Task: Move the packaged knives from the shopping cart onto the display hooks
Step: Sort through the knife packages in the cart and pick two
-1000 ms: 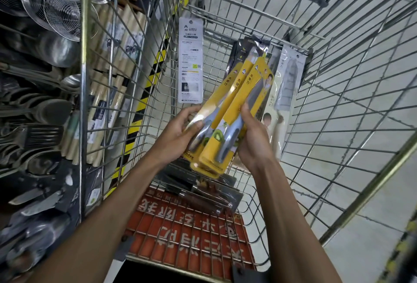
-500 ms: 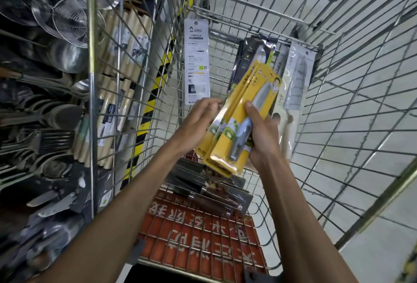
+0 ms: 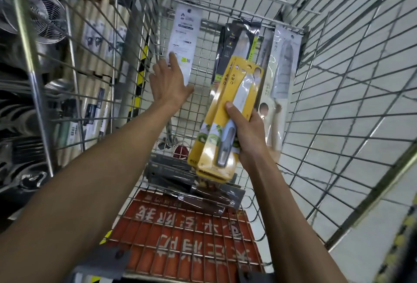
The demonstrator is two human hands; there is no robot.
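Note:
My right hand (image 3: 247,132) grips a stack of yellow packaged knives (image 3: 228,111) upright above the shopping cart (image 3: 300,111), thumb across the front pack. With fingers extended, my left hand (image 3: 168,81) reaches to a white packaged knife (image 3: 185,41) leaning on the cart's far left wall, fingertips touching its lower part. A black packaged knife (image 3: 237,45) and a pale packaged knife (image 3: 283,72) lean against the far wall. Dark packaged knives (image 3: 180,176) lie flat on the cart floor.
The cart's red child-seat flap (image 3: 187,237) lies near me. Left of the cart a store display holds metal strainers (image 3: 48,21), ladles and packaged rolls (image 3: 99,41). Tiled floor (image 3: 361,79) shows through the right cart wall.
My left hand let go of the yellow packs and moved up and left to the white package. My right hand now holds the yellow stack alone, slightly higher.

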